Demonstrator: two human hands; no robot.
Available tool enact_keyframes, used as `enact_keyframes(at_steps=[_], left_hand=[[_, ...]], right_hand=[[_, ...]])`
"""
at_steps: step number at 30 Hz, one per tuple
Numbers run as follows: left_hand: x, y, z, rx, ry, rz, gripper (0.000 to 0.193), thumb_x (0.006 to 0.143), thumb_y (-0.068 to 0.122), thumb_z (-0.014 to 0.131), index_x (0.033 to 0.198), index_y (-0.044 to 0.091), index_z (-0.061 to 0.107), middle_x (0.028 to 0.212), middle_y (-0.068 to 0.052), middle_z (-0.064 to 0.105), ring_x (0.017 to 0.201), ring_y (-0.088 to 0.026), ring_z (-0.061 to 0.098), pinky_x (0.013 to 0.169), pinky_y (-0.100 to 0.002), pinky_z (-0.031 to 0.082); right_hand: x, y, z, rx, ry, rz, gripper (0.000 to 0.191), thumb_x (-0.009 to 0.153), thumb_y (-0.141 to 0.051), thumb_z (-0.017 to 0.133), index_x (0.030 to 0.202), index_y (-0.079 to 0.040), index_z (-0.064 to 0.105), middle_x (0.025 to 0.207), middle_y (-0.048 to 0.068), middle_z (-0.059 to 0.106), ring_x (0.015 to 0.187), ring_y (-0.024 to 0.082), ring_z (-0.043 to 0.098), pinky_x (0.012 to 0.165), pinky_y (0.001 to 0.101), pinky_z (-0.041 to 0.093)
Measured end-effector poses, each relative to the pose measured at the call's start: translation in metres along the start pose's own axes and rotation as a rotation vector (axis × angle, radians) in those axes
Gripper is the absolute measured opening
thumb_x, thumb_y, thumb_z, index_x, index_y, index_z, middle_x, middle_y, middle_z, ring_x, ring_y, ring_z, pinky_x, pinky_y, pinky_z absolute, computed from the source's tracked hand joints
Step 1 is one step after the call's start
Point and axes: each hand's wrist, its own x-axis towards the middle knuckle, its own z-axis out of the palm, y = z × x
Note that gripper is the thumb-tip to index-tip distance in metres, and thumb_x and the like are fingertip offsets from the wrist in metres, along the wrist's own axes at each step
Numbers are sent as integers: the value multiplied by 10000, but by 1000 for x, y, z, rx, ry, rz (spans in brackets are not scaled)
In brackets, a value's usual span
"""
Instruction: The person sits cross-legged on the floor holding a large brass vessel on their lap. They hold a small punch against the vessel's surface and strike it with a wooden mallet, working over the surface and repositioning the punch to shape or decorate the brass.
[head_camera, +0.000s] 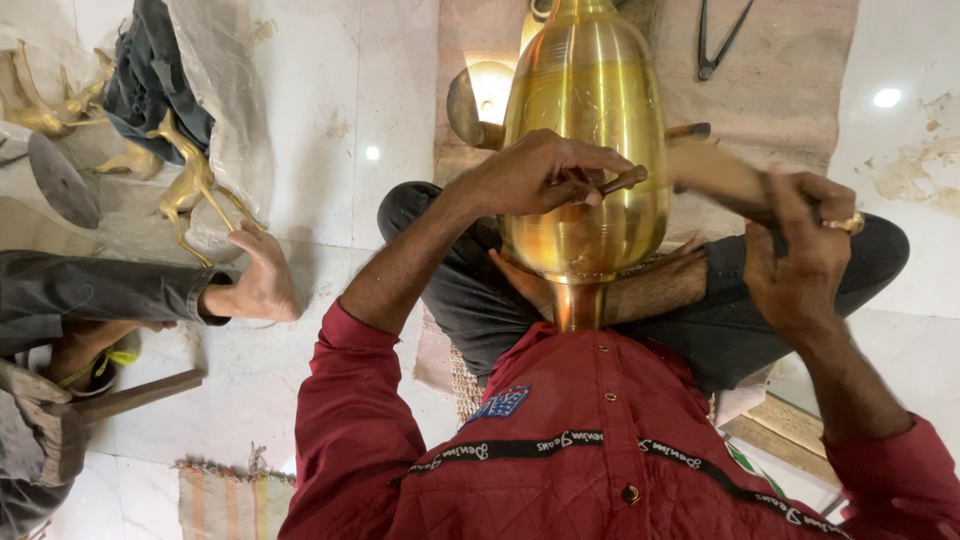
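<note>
A tall polished brass vase (590, 130) lies across my lap, its narrow neck pointing toward my chest. My left hand (535, 175) rests on the vase's belly and pinches a thin metal chisel (622, 180) against the brass. My right hand (800, 250), with a ring on one finger, grips the handle of a wooden mallet (715, 170), blurred, just right of the chisel's end. My crossed legs in dark trousers (720, 330) cradle the vase.
Another person's foot (262, 275) and sleeved arm lie on the white marble floor at the left, with a hammer (90, 400) below. Brass deer figures (190, 185) stand at the upper left beside plastic wrap. Black pliers (720, 40) lie on a mat at the top.
</note>
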Motion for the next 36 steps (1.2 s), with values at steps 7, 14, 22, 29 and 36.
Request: enact_keyframes(at_steps=[7, 14, 22, 29, 36], left_hand=[[-5, -6, 1, 31, -27, -66, 481, 972, 64, 728, 1426, 147, 592, 1133, -69, 799, 978, -150, 802, 815, -329, 668], [-8, -4, 4, 40, -7, -78, 476, 980, 75, 718, 1432, 151, 589, 1148, -71, 796, 1006, -143, 801, 810, -328, 667], [-9, -1, 1, 9, 10, -30, 469, 980, 84, 713, 1430, 147, 595, 1195, -86, 779, 1005, -164, 800, 845, -335, 676], [-16, -1, 5, -39, 32, -71, 438, 970, 130, 746, 1392, 126, 628, 1232, -84, 766, 1009, -189, 801, 829, -346, 679], [-21, -3, 6, -79, 52, -97, 470, 963, 130, 767, 1409, 131, 618, 1344, -103, 702, 1037, -194, 787, 850, -351, 669]], right_hand=[[12, -18, -8, 50, -3, 30, 552, 943, 66, 709, 1437, -125, 555, 1158, 84, 568, 960, 201, 547, 752, 410, 470], [-4, 0, -5, -22, -54, 4, 676, 933, 84, 732, 1537, -120, 506, 1249, 215, 553, 1102, 242, 548, 781, 371, 528], [6, -12, -5, 84, -10, 51, 605, 942, 33, 726, 1481, -113, 494, 1171, 152, 596, 1014, 229, 571, 788, 393, 523], [6, -12, -9, 75, -65, 26, 562, 944, 49, 689, 1461, -61, 499, 1233, 235, 544, 1021, 327, 625, 782, 417, 573], [17, -19, -19, -279, -58, -139, 608, 806, 69, 745, 1369, -70, 564, 1090, 188, 629, 916, 347, 631, 713, 510, 550]])
